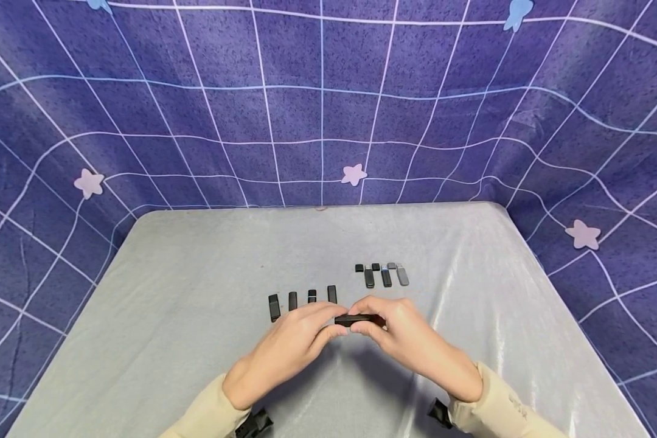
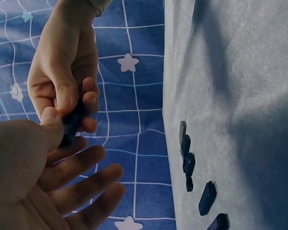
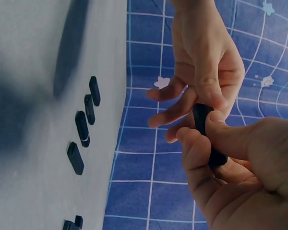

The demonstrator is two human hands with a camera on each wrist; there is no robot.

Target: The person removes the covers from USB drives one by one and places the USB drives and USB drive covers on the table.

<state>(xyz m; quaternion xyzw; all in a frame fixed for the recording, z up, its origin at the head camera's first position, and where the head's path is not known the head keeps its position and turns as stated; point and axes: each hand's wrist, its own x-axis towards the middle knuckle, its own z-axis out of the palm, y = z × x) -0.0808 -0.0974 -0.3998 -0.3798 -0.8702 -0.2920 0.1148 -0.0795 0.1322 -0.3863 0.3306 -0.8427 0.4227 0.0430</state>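
Note:
Above the table, a black USB flash drive is held lengthwise between both hands. My left hand pinches its left end between thumb and forefinger, the other fingers spread in the left wrist view. My right hand grips the other end, its fingers curled round the dark body in the right wrist view. Whether a cap sits on the drive cannot be made out. Beyond the left hand lies a row of several black flash drives, one partly hidden behind the fingers.
Farther back on the right, two black flash drives and a grey one lie with connectors exposed, small caps beside them. A grey cloth covers the table. Purple gridded curtains hang behind and at both sides.

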